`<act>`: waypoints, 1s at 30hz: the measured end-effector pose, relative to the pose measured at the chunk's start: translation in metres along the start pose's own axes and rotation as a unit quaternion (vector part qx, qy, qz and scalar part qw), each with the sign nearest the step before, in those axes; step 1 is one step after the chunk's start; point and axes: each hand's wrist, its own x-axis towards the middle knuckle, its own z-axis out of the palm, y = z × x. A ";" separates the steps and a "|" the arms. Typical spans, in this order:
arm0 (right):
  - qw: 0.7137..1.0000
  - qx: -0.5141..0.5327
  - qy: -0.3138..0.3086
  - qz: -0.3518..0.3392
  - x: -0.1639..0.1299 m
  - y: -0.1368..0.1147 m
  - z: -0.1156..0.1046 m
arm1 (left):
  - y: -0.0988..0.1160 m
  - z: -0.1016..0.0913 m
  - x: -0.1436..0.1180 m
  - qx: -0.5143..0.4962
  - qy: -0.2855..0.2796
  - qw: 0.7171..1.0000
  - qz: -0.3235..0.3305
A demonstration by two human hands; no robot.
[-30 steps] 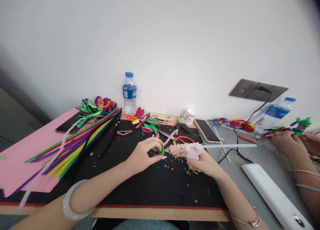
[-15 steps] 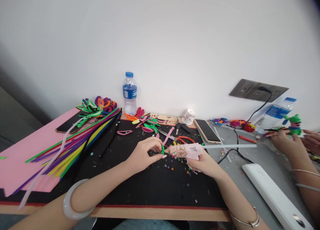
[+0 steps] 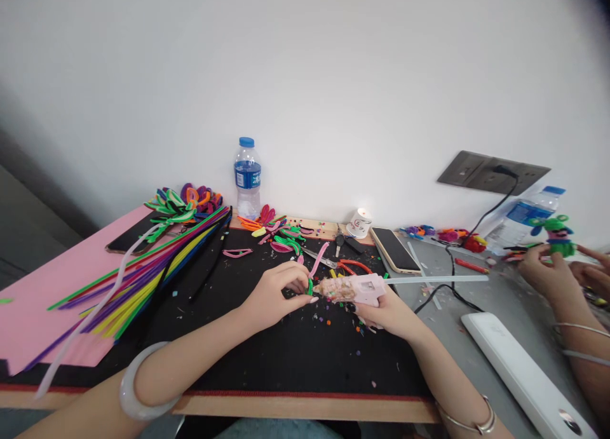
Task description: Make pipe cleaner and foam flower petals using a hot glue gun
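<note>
Over the black mat (image 3: 305, 363), my left hand (image 3: 281, 293) pinches a small green pipe cleaner piece (image 3: 310, 286). A pink pipe cleaner (image 3: 319, 260) sticks up from behind it. My right hand (image 3: 388, 312) is wrapped around a pale pink hot glue gun (image 3: 369, 289), whose nozzle end is crusted with old glue and points left at the green piece. The tip is at or touching that piece; I cannot tell which. A long clear glue stick (image 3: 438, 279) juts from the gun's rear. Orange-handled scissors (image 3: 355, 265) lie just behind the gun.
Bundled pipe cleaners (image 3: 109, 286) lie on pink sheets (image 3: 38, 280) at left. A water bottle (image 3: 247, 178), a paper cup (image 3: 360, 222) and a phone (image 3: 394, 248) stand or lie behind. A black cord (image 3: 450, 261) and a white case (image 3: 524, 369) are at right, near a co-worker's hand (image 3: 546, 274) holding a green figure (image 3: 557, 232).
My hands and the glue gun have barely moved. At the right, the co-worker's green figure has turned and shifted slightly left.
</note>
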 end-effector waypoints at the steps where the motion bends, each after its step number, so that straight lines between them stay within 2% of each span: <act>1: 1.000 -0.001 0.002 0.001 0.000 0.000 0.000 | 0.000 0.000 0.000 0.000 0.000 1.000 -0.001; 23: 1.000 -0.004 0.017 0.015 0.000 -0.002 0.001 | 0.001 -0.001 -0.001 -0.033 -0.001 0.999 -0.025; 30: 1.000 -0.004 0.017 0.008 -0.001 -0.001 0.001 | -0.001 0.000 -0.002 -0.029 0.000 1.000 -0.012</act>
